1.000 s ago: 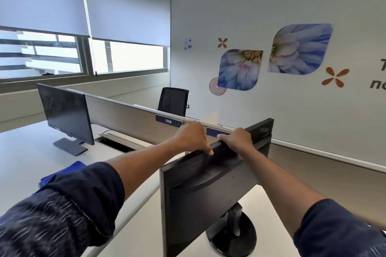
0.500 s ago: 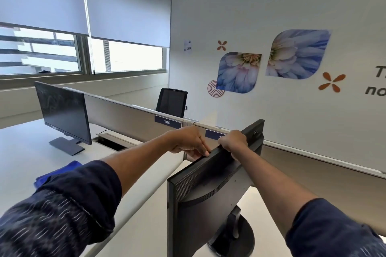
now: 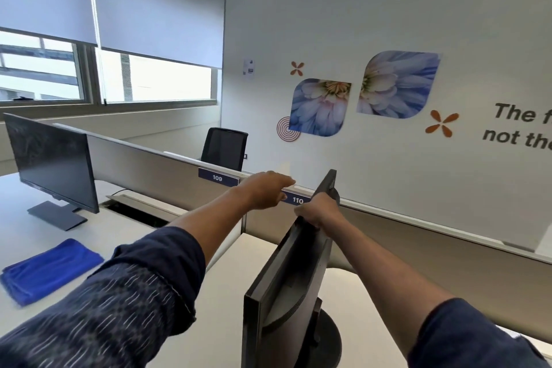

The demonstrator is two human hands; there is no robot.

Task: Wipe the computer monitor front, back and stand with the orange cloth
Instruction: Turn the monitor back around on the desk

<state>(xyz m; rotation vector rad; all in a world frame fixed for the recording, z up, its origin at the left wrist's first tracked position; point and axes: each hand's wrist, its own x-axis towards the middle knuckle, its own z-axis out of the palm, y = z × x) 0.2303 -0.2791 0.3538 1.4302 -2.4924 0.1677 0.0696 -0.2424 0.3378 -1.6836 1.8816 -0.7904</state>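
Observation:
A black computer monitor (image 3: 286, 284) stands on a round black stand (image 3: 327, 340) on the white desk, turned edge-on with its ribbed back toward me. My right hand (image 3: 316, 210) grips its top edge. My left hand (image 3: 265, 190) hovers off the monitor to the left, fingers spread and empty, in front of the partition. No orange cloth is in view.
A folded blue cloth (image 3: 49, 269) lies on the left desk (image 3: 35, 236). A second monitor (image 3: 50, 161) stands at far left. A grey partition (image 3: 155, 176) with labels 109 and 110 runs behind the desks. A black chair (image 3: 224, 148) stands beyond it.
The monitor has swivelled from back-facing to nearly edge-on. My left hand has let go of its top edge and lifted away; my right hand keeps hold.

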